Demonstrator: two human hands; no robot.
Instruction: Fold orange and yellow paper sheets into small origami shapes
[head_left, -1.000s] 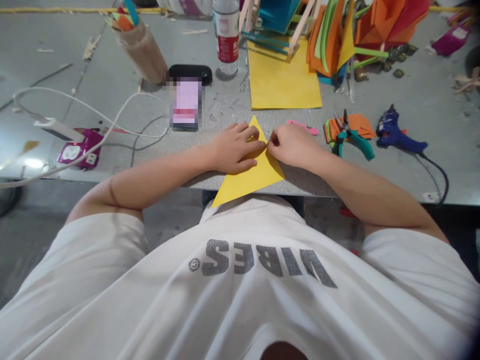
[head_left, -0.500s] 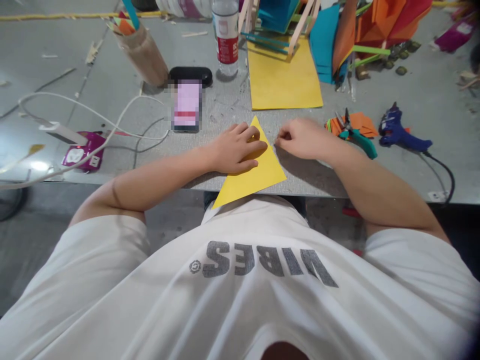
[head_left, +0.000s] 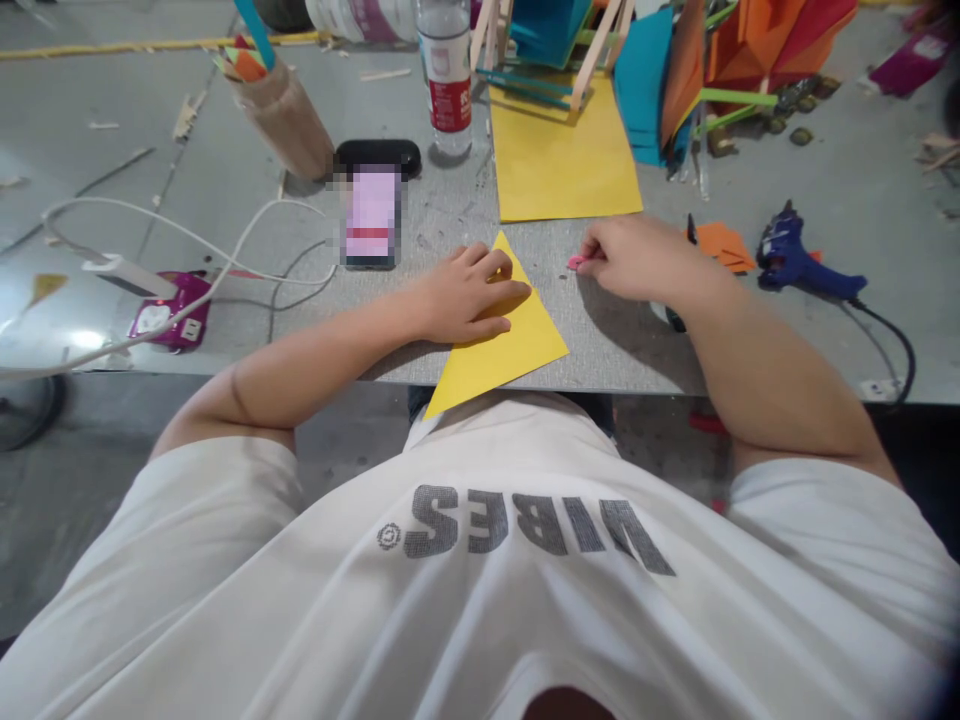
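A folded yellow paper triangle [head_left: 517, 345] lies at the table's front edge, its lower left corner reaching past the edge. My left hand [head_left: 476, 295] rests on its left side, fingers apart and pressing the paper down. To the right of the triangle, my right hand [head_left: 619, 262] pinches a small pink piece [head_left: 576, 263] between thumb and fingertips, just above the table. Behind both hands lies a yellow sheet [head_left: 566, 165], partly under a structure of wooden sticks and blue paper.
A blue glue gun [head_left: 806, 255] and orange paper pieces [head_left: 724, 247] are at the right. Behind stand a bottle [head_left: 450, 90] and a stick holder [head_left: 289, 120]. A phone [head_left: 371, 215] and a white cable [head_left: 247, 235] lie to the left.
My right hand has moved right and slightly away from the triangle, and a pink piece now shows in its fingers. It now covers the teal-handled pliers. My left hand stays on the paper.
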